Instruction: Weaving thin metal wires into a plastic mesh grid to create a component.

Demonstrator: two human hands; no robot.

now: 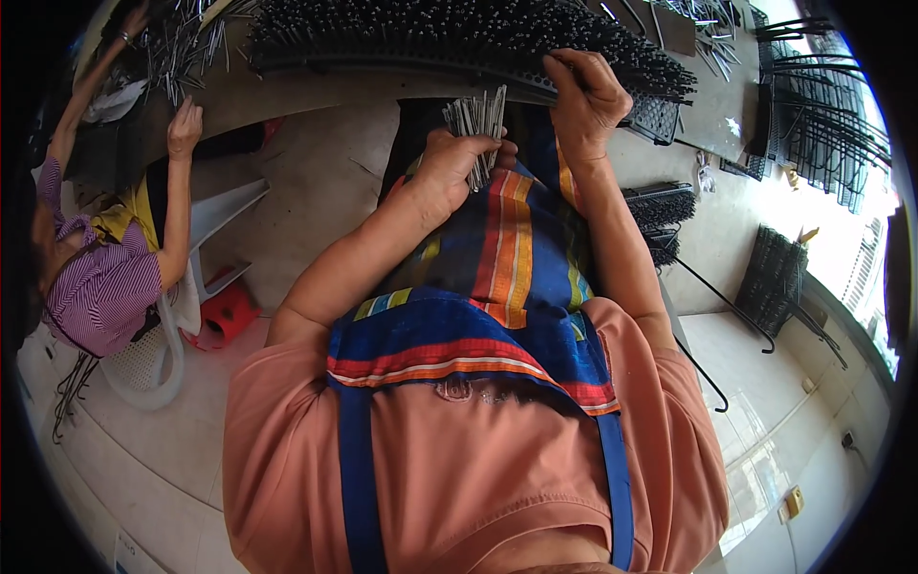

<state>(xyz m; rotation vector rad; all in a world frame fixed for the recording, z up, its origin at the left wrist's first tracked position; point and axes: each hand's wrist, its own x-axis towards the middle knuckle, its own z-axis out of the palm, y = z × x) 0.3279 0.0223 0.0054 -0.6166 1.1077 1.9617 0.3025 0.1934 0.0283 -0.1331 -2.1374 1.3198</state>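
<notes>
My left hand (449,165) is closed around a bundle of thin metal rods (475,117), held upright over my lap just below the table's near edge. The rods fan out slightly at the top. Up and to the right, my right hand (591,100) is at the near edge of a long black rack (459,43) packed with upright dark pins. Its thumb and fingertips are pinched together against the rack's edge. Whatever lies between them is too small or hidden to make out.
Loose metal rods (717,43) lie on the table at the back right, with more (182,57) at the back left. A co-worker in a striped top (110,287) sits at the left. Black racks with long hooked rods (813,124) stand at the right. A red stool (225,311) is on the floor.
</notes>
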